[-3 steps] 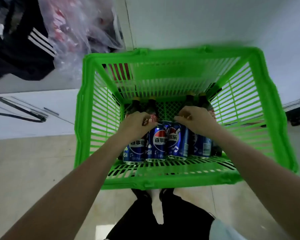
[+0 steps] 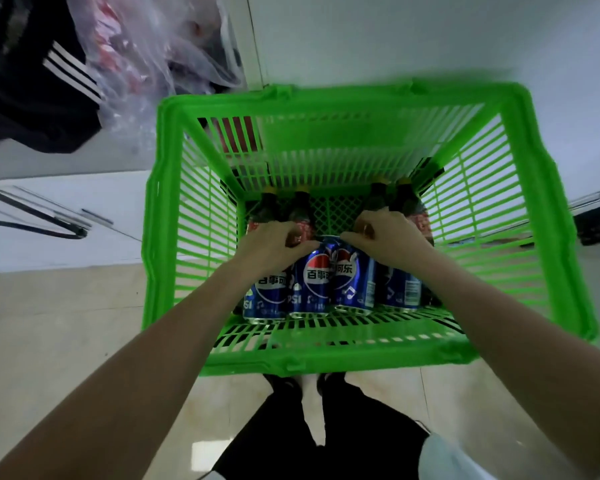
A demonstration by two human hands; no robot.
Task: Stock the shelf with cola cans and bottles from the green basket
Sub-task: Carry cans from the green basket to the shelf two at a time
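Note:
The green basket [image 2: 326, 98] stands on the floor in front of me. Along its near side lies a row of several blue cola cans [image 2: 312, 285]. Dark cola bottles stand behind them, two at the left [image 2: 267, 206] and two at the right [image 2: 378, 199]. My left hand [image 2: 274, 244] curls over the top of the leftmost can [image 2: 267, 296], its fingers reaching toward the second. My right hand [image 2: 388, 237] curls over the top of the rightmost can [image 2: 400, 289], fingertips at the third can [image 2: 352, 282]. The can tops are hidden under my hands.
A black jacket with white stripes [image 2: 32, 98] and a clear plastic bag [image 2: 146, 46] hang at the upper left. A white panel [image 2: 395, 36] rises behind the basket. A black metal frame [image 2: 32, 216] lies at the left. My legs [image 2: 319, 438] stand below the basket on beige tiles.

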